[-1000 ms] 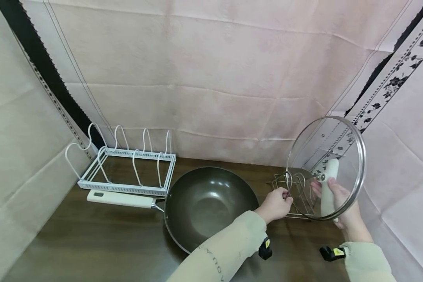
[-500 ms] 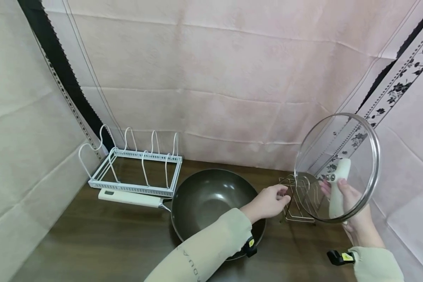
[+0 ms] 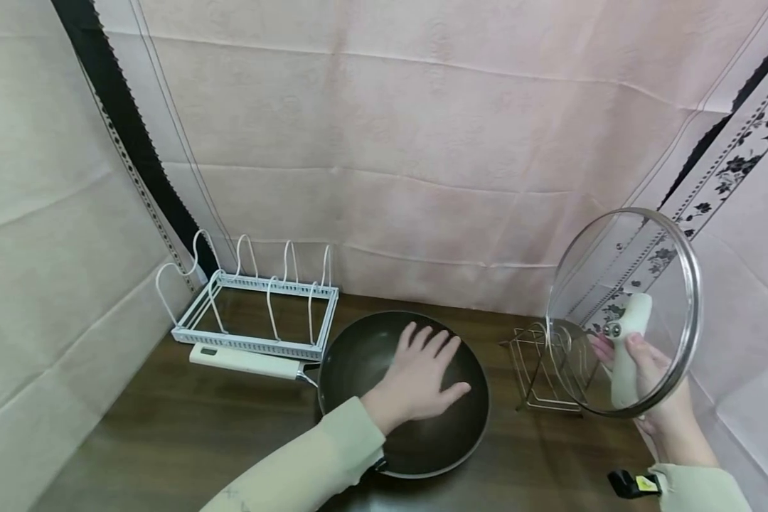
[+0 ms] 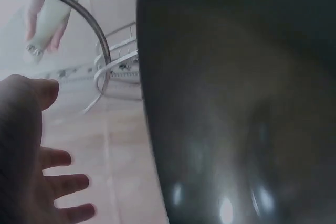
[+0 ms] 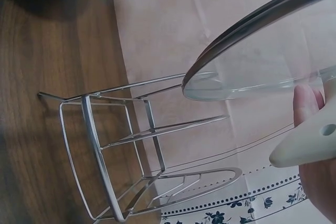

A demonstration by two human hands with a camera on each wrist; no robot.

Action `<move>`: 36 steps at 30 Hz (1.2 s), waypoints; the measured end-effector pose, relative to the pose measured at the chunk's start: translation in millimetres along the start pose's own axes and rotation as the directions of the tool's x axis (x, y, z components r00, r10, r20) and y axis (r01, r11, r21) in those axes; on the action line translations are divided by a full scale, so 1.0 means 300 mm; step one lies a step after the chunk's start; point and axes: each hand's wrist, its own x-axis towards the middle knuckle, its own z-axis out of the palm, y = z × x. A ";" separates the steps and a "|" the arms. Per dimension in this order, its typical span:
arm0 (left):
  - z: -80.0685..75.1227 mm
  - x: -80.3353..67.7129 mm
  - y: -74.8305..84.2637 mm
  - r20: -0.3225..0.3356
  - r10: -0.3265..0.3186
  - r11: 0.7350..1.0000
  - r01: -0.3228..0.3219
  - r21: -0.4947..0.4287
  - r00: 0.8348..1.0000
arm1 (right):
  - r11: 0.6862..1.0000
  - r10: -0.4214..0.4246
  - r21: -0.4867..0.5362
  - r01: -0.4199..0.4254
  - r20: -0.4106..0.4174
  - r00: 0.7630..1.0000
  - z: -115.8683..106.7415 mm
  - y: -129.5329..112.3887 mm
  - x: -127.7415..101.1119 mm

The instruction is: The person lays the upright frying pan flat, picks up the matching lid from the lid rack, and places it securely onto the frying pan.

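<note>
glass lid (image 3: pixel 624 309), round, clear and metal-rimmed, is being held upright by its cream handle (image 3: pixel 627 350) in the right hand (image 3: pixel 656 395), whose fingers are curling round it, just above the wire stand (image 3: pixel 544 370). left hand (image 3: pixel 419 377) is hovering, fingers spread, over the dark wok (image 3: pixel 448 434), which is holding nothing.

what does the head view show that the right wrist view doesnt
Only the head view shows the white rack at the back left, the wok's cream handle lying in front of it, and the left hand spread open over the wok.

Only the right wrist view shows the metal stand's wire frame up close, standing on the wooden table by the cloth backdrop.

Both show the right hand holding the glass lid by its cream handle, the metal stand, and at least the rim of the wok.
</note>
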 end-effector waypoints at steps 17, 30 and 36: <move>-0.097 -0.181 -0.224 -0.042 -0.063 0.996 0.060 -0.069 0.997 | 0.999 -0.045 0.009 0.044 0.028 0.999 -0.003 0.026 -0.001; -0.081 -0.343 -0.425 -0.061 -0.180 0.981 0.175 -0.082 0.982 | 0.993 -0.117 0.014 0.117 0.088 0.989 0.005 0.034 0.014; -0.069 -0.410 -0.487 -0.076 -0.188 0.980 0.182 -0.077 0.979 | 0.995 -0.098 0.031 0.095 0.089 0.991 0.013 0.028 0.021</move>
